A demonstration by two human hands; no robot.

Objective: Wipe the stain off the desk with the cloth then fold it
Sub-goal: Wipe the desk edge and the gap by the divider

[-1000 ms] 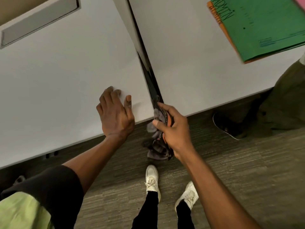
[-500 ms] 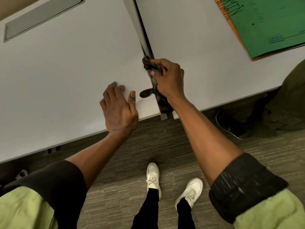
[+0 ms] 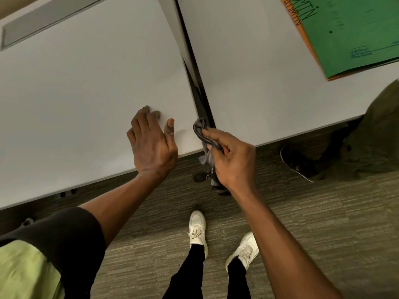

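My right hand (image 3: 232, 160) grips a bunched grey cloth (image 3: 201, 131) at the front end of the dark gap (image 3: 199, 98) between two white desks. The cloth's top pokes up by the gap and its tail hangs below the desk edge. My left hand (image 3: 152, 143) lies flat, fingers spread, on the left desk (image 3: 86, 83) near its front right corner. I see no distinct stain on either desk top.
Green and orange folders (image 3: 349, 33) lie on the right desk (image 3: 259, 72) at the back right. A grey inset panel (image 3: 49, 20) sits at the left desk's back. Another person's dark shoe (image 3: 298, 164) and olive trouser leg stand at right. My white shoes are on the carpet.
My right hand has pulled the cloth back along the gap toward the front edge, after pushing it farther in half a second ago. My left hand stays pressed on the left desk.
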